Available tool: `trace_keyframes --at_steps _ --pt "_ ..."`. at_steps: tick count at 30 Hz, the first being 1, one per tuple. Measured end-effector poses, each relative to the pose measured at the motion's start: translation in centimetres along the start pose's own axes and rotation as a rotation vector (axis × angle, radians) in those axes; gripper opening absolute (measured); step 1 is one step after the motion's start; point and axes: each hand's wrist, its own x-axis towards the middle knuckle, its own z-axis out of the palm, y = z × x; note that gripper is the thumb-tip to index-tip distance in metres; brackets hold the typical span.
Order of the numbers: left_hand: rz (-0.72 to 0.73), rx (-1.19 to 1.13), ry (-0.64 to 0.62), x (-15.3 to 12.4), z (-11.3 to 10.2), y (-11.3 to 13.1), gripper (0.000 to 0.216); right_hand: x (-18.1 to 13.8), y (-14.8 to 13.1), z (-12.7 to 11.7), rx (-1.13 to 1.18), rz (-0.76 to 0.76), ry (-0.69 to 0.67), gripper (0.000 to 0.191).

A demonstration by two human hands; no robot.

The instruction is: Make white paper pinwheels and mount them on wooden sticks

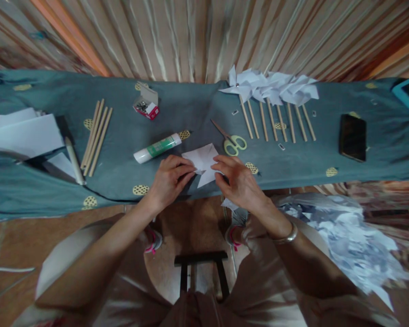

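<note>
- At the near edge of the grey-green cloth (194,106) printed with yellow pineapples, a white, partly folded sheet of paper (204,156) is lying between the person's two bare hands.
- The left hand (170,178) is pinching a small folded flap on the paper's left side, thumb and forefinger closing narrowly on it.
- The right hand (239,182) is touching the paper's right edge, its fingers curving above the thumb; I cannot tell whether they are gripping it or merely steadying it.
- A silvery metal bangle (288,234) is circling the right wrist.
- Just beyond the left hand, a white glue stick with a green label (157,148) is lying aslant.
- Near the right hand, scissors with pale green handles (227,135) are pointing away to the upper left.
- Farther back, a red cardboard box (152,113) is standing with its flap up, holding small metal pieces.
- Four pale wooden sticks (97,140) are lying together on the left.
- Opposite them, white paper pinwheels (274,86) are overlapping in a row, their wooden handles pointing toward the person.
- On the far right, a black rectangular phone (352,138) is lying flat.
</note>
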Motion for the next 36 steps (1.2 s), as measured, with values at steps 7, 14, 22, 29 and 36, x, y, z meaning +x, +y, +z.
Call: trace_keyframes --at_steps 7,14,22,29,36 --pt "0.039 0.049 -0.072 -0.2 0.2 1.6 0.023 -0.1 0.0 -0.3 0.02 0.024 -0.001 0.023" --pt "0.038 0.07 -0.086 -0.1 0.4 1.6 0.024 0.0 0.0 -0.3 0.042 0.049 0.006 0.023" --pt "-0.047 0.165 0.157 0.1 -3.0 -0.1 0.03 0.6 0.5 -0.3 0.059 0.089 0.093 0.027" --pt "-0.224 0.367 0.147 -0.9 -5.2 -5.0 0.04 1.2 0.5 0.1 0.073 0.093 0.129 0.027" --pt "-0.438 -0.273 0.175 0.5 -3.7 -1.7 0.039 1.9 -0.7 0.4 0.481 0.305 0.104 0.025"
